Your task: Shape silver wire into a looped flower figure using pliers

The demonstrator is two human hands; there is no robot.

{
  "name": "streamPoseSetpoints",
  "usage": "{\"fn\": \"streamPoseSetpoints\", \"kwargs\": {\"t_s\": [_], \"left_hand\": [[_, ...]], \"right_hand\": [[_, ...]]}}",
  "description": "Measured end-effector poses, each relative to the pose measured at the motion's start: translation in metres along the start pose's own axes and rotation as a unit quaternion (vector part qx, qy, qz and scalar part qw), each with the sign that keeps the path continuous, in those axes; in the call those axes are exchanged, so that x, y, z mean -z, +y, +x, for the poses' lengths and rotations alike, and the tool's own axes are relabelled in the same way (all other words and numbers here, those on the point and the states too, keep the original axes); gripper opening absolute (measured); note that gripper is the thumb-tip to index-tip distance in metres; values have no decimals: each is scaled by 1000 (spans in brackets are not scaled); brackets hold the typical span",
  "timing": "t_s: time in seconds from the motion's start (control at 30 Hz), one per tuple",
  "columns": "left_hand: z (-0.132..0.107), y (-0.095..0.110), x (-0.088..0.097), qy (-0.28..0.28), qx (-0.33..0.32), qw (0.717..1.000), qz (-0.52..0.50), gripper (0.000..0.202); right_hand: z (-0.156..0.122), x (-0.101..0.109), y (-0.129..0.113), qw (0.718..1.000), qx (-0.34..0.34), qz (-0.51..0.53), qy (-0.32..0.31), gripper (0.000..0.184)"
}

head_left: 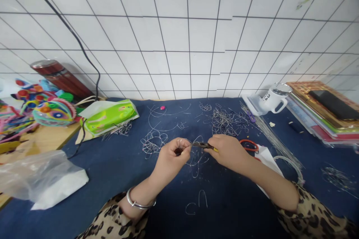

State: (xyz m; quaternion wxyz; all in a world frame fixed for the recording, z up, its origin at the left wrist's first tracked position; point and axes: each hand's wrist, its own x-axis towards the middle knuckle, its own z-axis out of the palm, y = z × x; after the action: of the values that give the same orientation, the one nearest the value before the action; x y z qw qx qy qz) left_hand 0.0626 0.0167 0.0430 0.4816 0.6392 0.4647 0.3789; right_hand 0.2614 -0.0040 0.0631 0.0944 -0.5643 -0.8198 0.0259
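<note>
My left hand (174, 154) pinches a thin piece of wire (181, 142) between thumb and fingers; its exact shape is partly hidden. Closed around the handles of a pair of pliers (201, 145), my right hand (228, 153) points the jaws left, up to the left fingertips. Below the hands, bent wire loops (195, 168) lie on the dark blue cloth (168, 216). Nearer to me are two loose curved wire pieces (202, 198). A bundle of looped wire (153, 143) rests left of my left hand. Past my right hand is a tangled heap of wire (226, 120).
Red-handled scissors (249, 144), straight wires (276, 140) and a white mug (276, 99) are on the right, with a phone (335, 104) on stacked books. To the left are a green tissue pack (110, 117), plastic bag (42, 179), red flask (61, 78) and colourful crafts (53, 112).
</note>
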Motion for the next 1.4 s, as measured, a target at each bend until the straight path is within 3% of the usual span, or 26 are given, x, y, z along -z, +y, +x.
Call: {"fn": "streamPoseSetpoints", "kwargs": {"t_s": [0.37, 0.57, 0.77, 1.4], "left_hand": [[1, 1, -2, 2, 12, 1000, -20, 4], [0, 2, -1, 23, -17, 999, 32, 4], [0, 3, -2, 33, -26, 998, 38, 5], [1, -4, -3, 39, -22, 998, 47, 5]], "right_hand": [[1, 2, 1, 1000, 17, -6, 10, 17], [2, 2, 2, 990, 55, -102, 84, 6], [2, 4, 4, 969, 93, -179, 146, 13], [2, 3, 3, 959, 106, -202, 166, 16]]}}
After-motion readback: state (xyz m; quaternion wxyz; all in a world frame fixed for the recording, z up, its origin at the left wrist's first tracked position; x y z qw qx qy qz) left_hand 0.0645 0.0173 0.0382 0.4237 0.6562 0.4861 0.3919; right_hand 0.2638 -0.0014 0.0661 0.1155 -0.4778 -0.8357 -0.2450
